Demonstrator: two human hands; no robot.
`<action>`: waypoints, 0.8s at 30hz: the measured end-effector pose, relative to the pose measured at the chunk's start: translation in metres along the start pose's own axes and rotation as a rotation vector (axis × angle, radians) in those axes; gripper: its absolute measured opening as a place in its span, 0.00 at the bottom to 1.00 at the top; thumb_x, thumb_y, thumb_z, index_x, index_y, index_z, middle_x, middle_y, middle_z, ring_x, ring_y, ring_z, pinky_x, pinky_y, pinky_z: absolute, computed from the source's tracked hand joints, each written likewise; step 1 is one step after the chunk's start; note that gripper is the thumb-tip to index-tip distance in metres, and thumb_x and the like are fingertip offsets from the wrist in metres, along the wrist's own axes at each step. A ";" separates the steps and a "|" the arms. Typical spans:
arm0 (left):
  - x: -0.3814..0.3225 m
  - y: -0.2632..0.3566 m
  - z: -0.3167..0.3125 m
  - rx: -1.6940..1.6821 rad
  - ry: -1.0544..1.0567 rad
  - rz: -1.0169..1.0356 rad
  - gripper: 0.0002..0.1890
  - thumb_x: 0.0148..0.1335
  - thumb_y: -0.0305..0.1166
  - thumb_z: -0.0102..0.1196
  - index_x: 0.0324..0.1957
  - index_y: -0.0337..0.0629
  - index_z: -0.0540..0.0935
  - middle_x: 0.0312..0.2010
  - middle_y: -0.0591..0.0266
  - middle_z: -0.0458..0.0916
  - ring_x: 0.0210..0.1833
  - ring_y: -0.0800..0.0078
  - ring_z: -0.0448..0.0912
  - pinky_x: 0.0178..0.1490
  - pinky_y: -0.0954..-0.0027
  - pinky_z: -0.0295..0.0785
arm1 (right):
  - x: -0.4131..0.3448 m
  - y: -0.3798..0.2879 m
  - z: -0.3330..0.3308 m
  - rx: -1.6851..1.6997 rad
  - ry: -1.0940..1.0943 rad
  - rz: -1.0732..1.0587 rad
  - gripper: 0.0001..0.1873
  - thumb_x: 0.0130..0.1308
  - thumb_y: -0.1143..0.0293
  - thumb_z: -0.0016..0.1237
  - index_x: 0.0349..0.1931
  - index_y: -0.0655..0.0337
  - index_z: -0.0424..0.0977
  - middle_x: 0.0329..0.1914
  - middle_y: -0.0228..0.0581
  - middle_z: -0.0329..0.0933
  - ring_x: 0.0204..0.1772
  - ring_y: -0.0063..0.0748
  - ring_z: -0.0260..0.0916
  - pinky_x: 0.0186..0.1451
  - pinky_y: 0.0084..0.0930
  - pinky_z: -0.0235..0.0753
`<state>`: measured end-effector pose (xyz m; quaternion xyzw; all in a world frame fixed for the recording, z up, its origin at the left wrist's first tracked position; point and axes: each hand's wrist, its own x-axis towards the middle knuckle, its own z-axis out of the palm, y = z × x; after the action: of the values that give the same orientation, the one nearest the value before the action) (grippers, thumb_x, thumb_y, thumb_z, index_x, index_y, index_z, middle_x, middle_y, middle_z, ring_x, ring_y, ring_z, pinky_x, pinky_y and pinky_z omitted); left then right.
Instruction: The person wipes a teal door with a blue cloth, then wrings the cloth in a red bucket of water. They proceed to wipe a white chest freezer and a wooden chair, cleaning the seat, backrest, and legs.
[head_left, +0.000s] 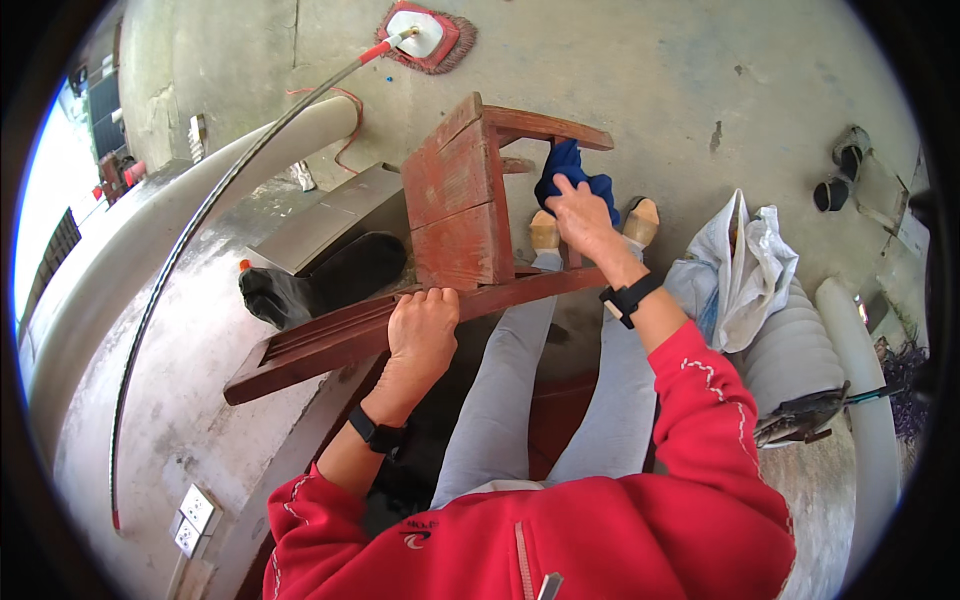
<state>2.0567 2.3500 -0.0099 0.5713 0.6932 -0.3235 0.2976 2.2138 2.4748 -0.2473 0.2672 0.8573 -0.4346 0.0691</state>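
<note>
A red-brown wooden chair (454, 202) lies tipped over in front of me, its seat turned to the left. My left hand (424, 324) is closed around a rail of its backrest (315, 356), near the seat. In my right hand (583, 217) is a dark blue cloth (564, 169), bunched up near the chair's legs (555, 124). The fingers press on the cloth, and it hides part of the leg frame behind it. One side of the backrest runs across above my shins.
A long-handled mop (416, 34) leans at the left. A black boot (337, 281) and a metal box (330, 217) lie beside the chair. On the right are a white woven sack (731, 270), a ribbed pale container (795, 352) and dark shoes (840, 176). Wall sockets (193, 517) sit lower left.
</note>
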 end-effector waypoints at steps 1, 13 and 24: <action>0.000 -0.001 0.000 -0.002 -0.003 -0.005 0.10 0.44 0.23 0.61 0.30 0.43 0.75 0.29 0.60 0.80 0.38 0.64 0.81 0.43 0.66 0.72 | -0.020 -0.014 0.000 -0.018 -0.071 -0.024 0.07 0.51 0.76 0.51 0.30 0.61 0.81 0.45 0.42 0.68 0.41 0.50 0.70 0.36 0.38 0.79; -0.001 -0.020 0.007 0.077 -0.008 0.103 0.07 0.50 0.25 0.57 0.33 0.43 0.76 0.35 0.60 0.81 0.43 0.65 0.80 0.47 0.66 0.71 | -0.041 0.013 0.031 0.384 0.241 0.241 0.13 0.57 0.73 0.54 0.43 0.49 0.77 0.52 0.37 0.71 0.53 0.48 0.72 0.50 0.39 0.76; -0.048 -0.005 0.099 0.227 -0.244 -0.060 0.26 0.54 0.29 0.60 0.58 0.44 0.72 0.53 0.51 0.75 0.48 0.61 0.79 0.51 0.65 0.71 | -0.055 0.095 0.053 0.655 0.486 0.737 0.22 0.63 0.63 0.52 0.55 0.62 0.74 0.53 0.49 0.75 0.57 0.42 0.72 0.60 0.33 0.69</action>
<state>2.0646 2.2424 -0.0325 0.5368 0.6275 -0.4753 0.3035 2.3031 2.4569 -0.3278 0.6500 0.5181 -0.5515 -0.0701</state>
